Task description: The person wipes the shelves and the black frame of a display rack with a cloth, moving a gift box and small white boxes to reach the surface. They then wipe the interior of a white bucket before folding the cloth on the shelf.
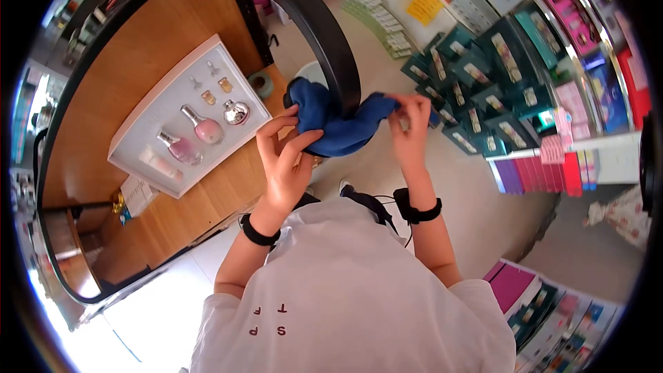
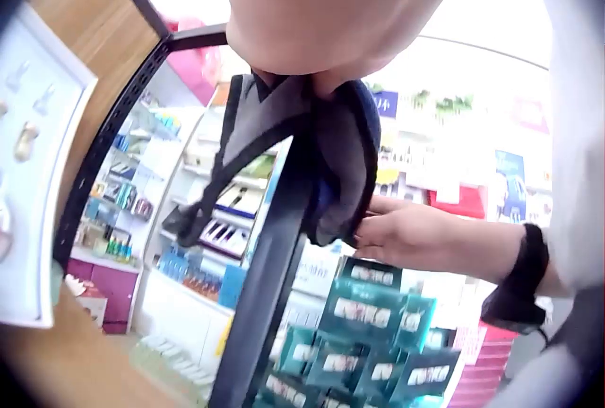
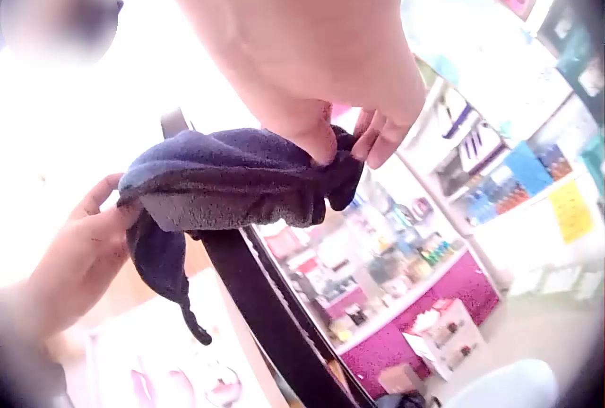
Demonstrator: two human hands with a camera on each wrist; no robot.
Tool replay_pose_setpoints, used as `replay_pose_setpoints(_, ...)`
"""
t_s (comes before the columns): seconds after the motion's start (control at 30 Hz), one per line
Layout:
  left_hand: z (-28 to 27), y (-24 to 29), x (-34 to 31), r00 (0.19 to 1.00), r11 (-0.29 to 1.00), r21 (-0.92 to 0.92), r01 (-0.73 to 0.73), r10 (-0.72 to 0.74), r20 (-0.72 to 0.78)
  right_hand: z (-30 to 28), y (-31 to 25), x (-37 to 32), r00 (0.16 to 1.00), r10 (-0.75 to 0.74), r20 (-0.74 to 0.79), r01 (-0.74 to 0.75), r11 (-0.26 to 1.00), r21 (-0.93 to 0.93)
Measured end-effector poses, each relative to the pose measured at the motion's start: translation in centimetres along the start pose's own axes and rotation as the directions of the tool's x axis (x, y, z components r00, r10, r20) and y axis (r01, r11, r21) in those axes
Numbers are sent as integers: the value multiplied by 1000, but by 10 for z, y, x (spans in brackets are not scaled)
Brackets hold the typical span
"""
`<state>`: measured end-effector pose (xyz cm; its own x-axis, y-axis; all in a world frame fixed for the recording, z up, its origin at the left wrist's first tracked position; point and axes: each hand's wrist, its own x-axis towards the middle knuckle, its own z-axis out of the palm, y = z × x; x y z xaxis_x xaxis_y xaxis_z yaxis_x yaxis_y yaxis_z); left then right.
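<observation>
A blue cloth [image 1: 342, 135] with dark edging is draped around a black metal bar [image 1: 314, 17]. My left hand [image 1: 284, 166] holds the cloth's left part between thumb and fingers. On the other side, my right hand [image 1: 411, 131] pinches the cloth's right end. In the left wrist view the cloth [image 2: 345, 162] hangs over the bar [image 2: 274, 276], its grey inner side showing. The right wrist view has the cloth [image 3: 227, 176] stretched between my right hand [image 3: 312, 68] and my left hand [image 3: 85, 257], with a narrow strip dangling.
A white tray [image 1: 207, 124] of pink bottles and small vials stands on the wooden shelf at the left. Stacked green boxes [image 1: 483, 83] are at the right. A roll of tape [image 1: 261, 85] lies near the bar, and a yellow note [image 1: 424, 6] is farther back.
</observation>
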<state>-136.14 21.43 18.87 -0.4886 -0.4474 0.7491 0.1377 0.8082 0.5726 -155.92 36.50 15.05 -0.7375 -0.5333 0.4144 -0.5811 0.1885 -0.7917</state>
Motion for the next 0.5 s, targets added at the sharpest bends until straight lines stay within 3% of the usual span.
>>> replay_pose_setpoints(0.03, 3, 12, 10, 994, 998, -26, -51, 48, -101, -7, -17, 17, 998, 45, 43, -52, 984, 170)
replay_pose_setpoints(0.07, 6, 22, 16, 992, 999, -2, -43, 42, -117, -12, -38, 32, 997, 30, 66, -41, 983, 181)
replay_pose_setpoints(0.13, 13, 36, 23, 980, 975, -118, 187, -194, -50, -22, -77, 54, 959, -212, 190, 31, 741, 671)
replay_pose_setpoints(0.17, 19, 37, 23, 964, 950, -217, 226, -251, -94, -27, -85, 58, 904, -223, 366, -104, 714, 693)
replay_pose_setpoints(0.27, 17, 39, 22, 948, 920, -265, 289, -314, -55, -12, -86, 39, 897, -138, 420, -214, 696, 686)
replay_pose_setpoints(0.5, 17, 23, 9, 939, 934, -102, 343, -342, 28, 6, -77, 45, 888, -187, 420, -161, 729, 666)
